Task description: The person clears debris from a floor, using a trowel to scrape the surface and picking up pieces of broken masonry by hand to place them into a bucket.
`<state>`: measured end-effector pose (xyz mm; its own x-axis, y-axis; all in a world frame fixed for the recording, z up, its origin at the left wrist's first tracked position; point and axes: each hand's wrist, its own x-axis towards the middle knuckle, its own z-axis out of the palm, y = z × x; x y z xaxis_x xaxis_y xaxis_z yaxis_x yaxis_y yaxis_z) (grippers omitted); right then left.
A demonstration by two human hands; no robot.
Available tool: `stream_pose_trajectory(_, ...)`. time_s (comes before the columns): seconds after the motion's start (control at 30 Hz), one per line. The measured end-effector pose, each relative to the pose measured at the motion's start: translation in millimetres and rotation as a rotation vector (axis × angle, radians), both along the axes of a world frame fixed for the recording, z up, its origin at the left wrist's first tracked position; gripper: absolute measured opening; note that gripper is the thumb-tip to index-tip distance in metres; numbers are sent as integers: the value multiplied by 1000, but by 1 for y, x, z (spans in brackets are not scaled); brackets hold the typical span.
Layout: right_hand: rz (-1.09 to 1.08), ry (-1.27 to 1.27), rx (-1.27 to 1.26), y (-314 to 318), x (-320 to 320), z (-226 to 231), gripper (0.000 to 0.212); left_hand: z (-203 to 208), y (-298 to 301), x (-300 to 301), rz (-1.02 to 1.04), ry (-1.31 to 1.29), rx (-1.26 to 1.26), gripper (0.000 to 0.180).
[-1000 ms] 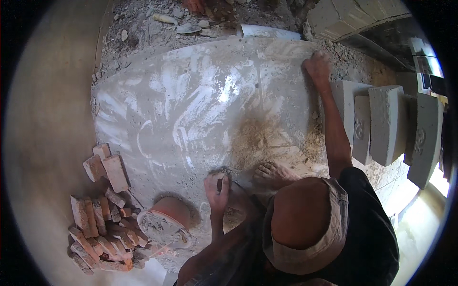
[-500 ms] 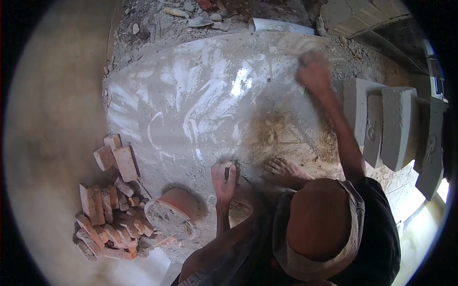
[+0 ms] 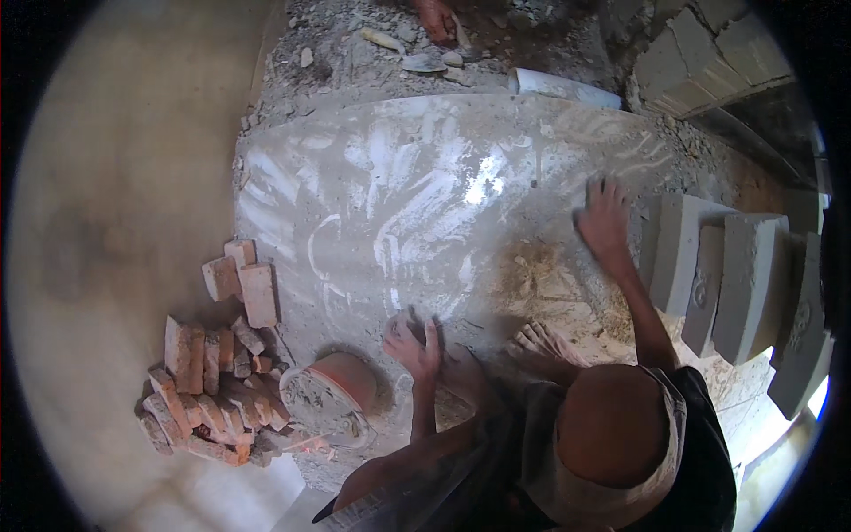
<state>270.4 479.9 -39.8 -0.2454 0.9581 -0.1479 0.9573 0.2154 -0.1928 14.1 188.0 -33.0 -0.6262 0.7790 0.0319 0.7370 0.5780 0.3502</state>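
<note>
Grey and dusty, the slab (image 3: 292, 208) lies between brick pile (image 3: 183, 350) and pale blocks (image 3: 743, 288), where my right hand (image 3: 606, 220), fingers spread and seemingly empty, should press flat for even contact, while my left hand (image 3: 415, 348) sits half-curled near the bucket (image 3: 351, 377), contents unclear.

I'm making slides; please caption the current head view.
Right hand spread over a smeared grey surface; left hand nearer the bucket and loose bricks.
</note>
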Motion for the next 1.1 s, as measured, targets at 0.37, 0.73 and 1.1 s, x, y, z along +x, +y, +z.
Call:
stream_pose_trajectory(0.37,-168,-246,93,55,19,4,58,-17,-35,-22,265,109,-123,60)
stream_pose_trajectory(0.73,-96,-204,-88,23,17,2,59,-23,-41,-27,335,109,-35,54)
stream_pose_trajectory(1.1,423,656,109,-51,38,-49,52,-28,-38,-29,344,87,-11,62)
